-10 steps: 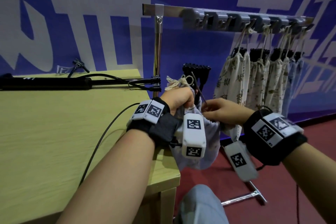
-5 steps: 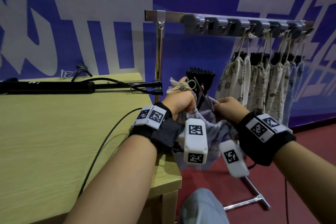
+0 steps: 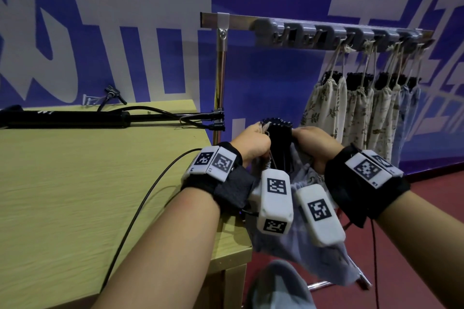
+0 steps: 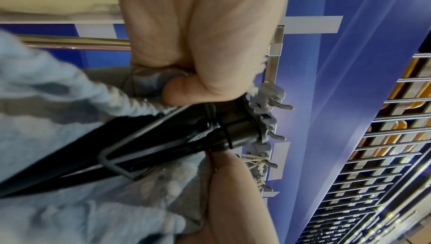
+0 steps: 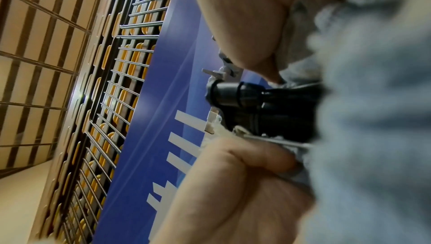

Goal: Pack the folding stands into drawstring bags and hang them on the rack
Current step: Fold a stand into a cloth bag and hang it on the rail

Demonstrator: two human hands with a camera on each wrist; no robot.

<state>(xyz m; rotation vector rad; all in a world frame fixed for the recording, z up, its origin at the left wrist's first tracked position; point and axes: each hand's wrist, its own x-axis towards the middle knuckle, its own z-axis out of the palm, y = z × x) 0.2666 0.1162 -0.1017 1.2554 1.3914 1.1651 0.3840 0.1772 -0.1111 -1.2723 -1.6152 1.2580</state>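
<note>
A yellow wooden table (image 3: 75, 183) fills the left side. A long black pole (image 3: 75, 119) and a thin black cable (image 3: 140, 198) lie on it, the pole along the far edge. Both hands are out past the table's right edge, in the open air above the red floor (image 3: 426, 221).

The left hand (image 3: 253, 144) is curled tight on the left side of the mouth of a pale blue drawstring bag (image 3: 324, 253). A black folding stand (image 3: 278, 138) sits in the bag, between the two hands. Its top end sticks up out of the mouth. The rest goes down into the cloth. The left wrist view shows a thin grey wire loop (image 4: 121, 154) lying along the stand. The right hand (image 3: 313, 143) is curled on the right side of the mouth. The right wrist view is blurry, so its fingers may also touch the stand.

Behind the hands stands a metal rack (image 3: 326, 30) with grey hooks. The hooks on the left are bare. Filled flower-print bags (image 3: 351, 113) hang from the hooks on the right, close together.
</note>
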